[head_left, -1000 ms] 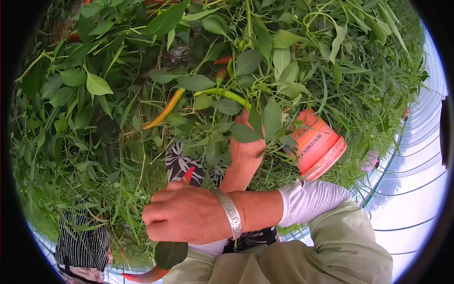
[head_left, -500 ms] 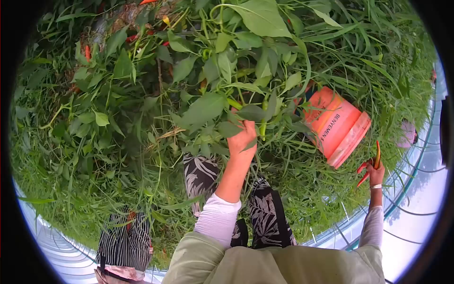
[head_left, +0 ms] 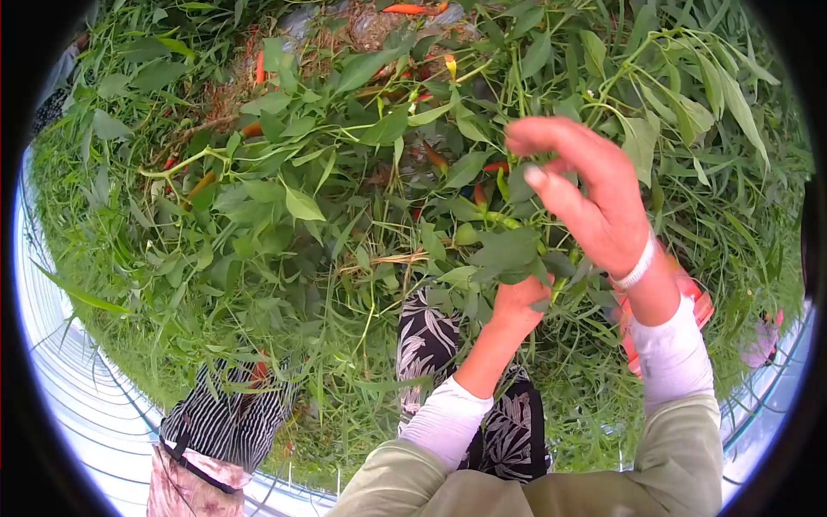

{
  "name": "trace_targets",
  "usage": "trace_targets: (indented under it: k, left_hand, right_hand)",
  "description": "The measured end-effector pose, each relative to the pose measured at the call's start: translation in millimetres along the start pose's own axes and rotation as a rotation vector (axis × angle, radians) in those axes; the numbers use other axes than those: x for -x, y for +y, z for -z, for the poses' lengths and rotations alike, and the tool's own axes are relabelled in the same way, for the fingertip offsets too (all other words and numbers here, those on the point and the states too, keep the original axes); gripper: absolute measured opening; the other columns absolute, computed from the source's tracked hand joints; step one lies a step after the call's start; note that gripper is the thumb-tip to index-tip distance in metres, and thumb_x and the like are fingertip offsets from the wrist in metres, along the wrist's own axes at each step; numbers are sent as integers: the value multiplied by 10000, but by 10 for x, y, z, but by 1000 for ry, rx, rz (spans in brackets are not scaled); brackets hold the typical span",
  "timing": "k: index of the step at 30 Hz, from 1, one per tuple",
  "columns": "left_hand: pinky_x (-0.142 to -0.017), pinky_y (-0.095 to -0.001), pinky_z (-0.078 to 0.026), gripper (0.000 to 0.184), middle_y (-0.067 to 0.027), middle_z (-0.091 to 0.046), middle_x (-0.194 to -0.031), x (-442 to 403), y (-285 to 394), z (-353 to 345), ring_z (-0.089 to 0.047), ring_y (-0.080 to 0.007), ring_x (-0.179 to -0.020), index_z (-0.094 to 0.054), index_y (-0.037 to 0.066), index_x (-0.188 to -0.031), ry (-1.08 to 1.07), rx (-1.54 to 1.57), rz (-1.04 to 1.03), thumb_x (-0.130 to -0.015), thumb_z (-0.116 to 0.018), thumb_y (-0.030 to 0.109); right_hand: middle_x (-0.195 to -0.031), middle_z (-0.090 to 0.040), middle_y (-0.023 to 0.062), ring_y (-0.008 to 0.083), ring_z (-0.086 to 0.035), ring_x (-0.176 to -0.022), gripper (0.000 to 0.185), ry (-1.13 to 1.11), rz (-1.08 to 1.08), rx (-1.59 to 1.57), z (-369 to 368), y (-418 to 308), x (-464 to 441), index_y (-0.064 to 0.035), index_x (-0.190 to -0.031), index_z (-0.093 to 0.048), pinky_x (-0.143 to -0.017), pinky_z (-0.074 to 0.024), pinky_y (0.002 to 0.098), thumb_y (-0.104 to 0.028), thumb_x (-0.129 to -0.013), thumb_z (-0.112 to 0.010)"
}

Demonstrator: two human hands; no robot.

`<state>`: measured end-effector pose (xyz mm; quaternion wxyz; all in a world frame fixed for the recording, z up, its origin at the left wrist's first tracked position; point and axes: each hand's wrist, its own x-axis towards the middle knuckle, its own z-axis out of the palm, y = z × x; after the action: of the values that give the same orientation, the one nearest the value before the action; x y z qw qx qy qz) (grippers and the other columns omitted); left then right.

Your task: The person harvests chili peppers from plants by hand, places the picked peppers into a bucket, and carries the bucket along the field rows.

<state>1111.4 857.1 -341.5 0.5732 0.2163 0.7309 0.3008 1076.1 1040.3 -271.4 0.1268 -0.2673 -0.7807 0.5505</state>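
My left hand (head_left: 519, 303) is closed low in the pepper plant (head_left: 508, 254), its fingertips partly hidden by leaves. It seems to grip a branch there, though the exact part is covered. Above and to the right, my right hand (head_left: 599, 194) is raised over the foliage, thumb and fingers curved and apart, with nothing visible between them. Green peppers (head_left: 502, 220) hang just left of that hand. A ripe red pepper (head_left: 496, 167) shows among the leaves near its fingertips. Behind my right forearm is a red bucket (head_left: 696, 297), mostly covered by the arm.
More orange-red peppers (head_left: 415, 9) show at the top near bare soil and plastic sheet. A person in striped trousers (head_left: 228, 414) stands at lower left. Another person in pink (head_left: 762, 340) is far right. Tall grass (head_left: 336, 439) surrounds my legs.
My right hand has come from the far right up over the plant; the red peppers it held no longer show in it. My left hand stays in the leaves. The view has shifted left.
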Motion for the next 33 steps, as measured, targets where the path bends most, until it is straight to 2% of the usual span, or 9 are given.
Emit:
trace_targets:
  k: [3,7,9,14,20,25,27,28,33]
  left_hand:
    - [-739,-403,-442,186,-192,-584,-903,-1,-147,140,-554,-356,-850,-563,25,-963,-61,-154,-178,-795,-545,99]
    - [-736,-368,-440,163,-174,-591,-923,31,-9,629,-561,-326,-861,-570,2,-903,-156,-96,51,-800,-551,126]
    - [-717,-349,-447,181,-176,-591,-897,-5,-129,830,-571,-328,-815,-578,-5,-916,269,-103,-175,-798,-554,130]
    - [-667,-264,-462,438,-123,-603,-950,-110,279,1721,-554,-134,-726,-515,-34,-1169,767,380,151,-753,-625,48]
    - [-923,-392,-372,503,-222,-484,-1194,-414,503,1830,-473,-345,-1077,-476,-14,-1204,732,-98,-247,-740,-643,84]
    - [-961,-379,-358,831,-196,-361,-1303,-769,191,1454,-453,-275,-1121,-138,19,-1392,643,642,234,-766,-667,151]
    - [-835,-297,-430,648,-128,-486,-1139,-819,273,1470,-516,-193,-1010,-313,19,-1284,807,1060,409,-761,-679,127]
    - [-602,-233,-367,472,4,-523,-988,-831,152,1406,-505,-104,-847,-422,108,-1157,854,1110,531,-776,-671,234]
    - [-606,-293,-421,470,14,-557,-979,-909,-6,1407,-557,-134,-816,-436,157,-1153,789,1498,550,-772,-686,273]
  right_hand:
    - [-1019,-583,184,342,-560,-950,363,141,279,284,-865,705,-1362,-13,-1064,-550,-834,-443,395,-224,-770,-584]
    - [-1167,-545,172,322,-512,-1091,647,-479,-363,758,-1294,1184,-1943,-60,-1220,-439,-898,-366,518,-494,-757,-566]
    - [-1071,-593,158,315,-522,-1070,599,-642,-403,811,-1300,1299,-1772,-65,-1150,-512,-873,-387,481,-495,-738,-579]
    - [-931,-627,115,308,-551,-925,548,-683,-16,673,-859,1382,-1345,-73,-1032,-604,-759,-410,446,-458,-648,-671]
    - [-843,-556,105,300,-506,-858,479,-578,52,538,-592,1270,-1040,-58,-1014,-572,-730,-442,405,-242,-595,-712]
    - [-853,-567,156,335,-496,-803,408,-453,137,287,-467,1268,-905,13,-977,-555,-728,-428,403,-144,-615,-659]
    - [-847,-585,152,324,-509,-826,371,-437,97,305,-505,1249,-892,13,-939,-570,-746,-437,398,-111,-600,-657]
    - [-854,-588,154,324,-509,-832,361,-443,96,314,-514,1226,-898,14,-936,-570,-753,-437,398,-95,-600,-647]
    - [-827,-586,155,327,-511,-827,332,-478,63,308,-530,1208,-936,15,-913,-570,-753,-439,398,-68,-598,-632]
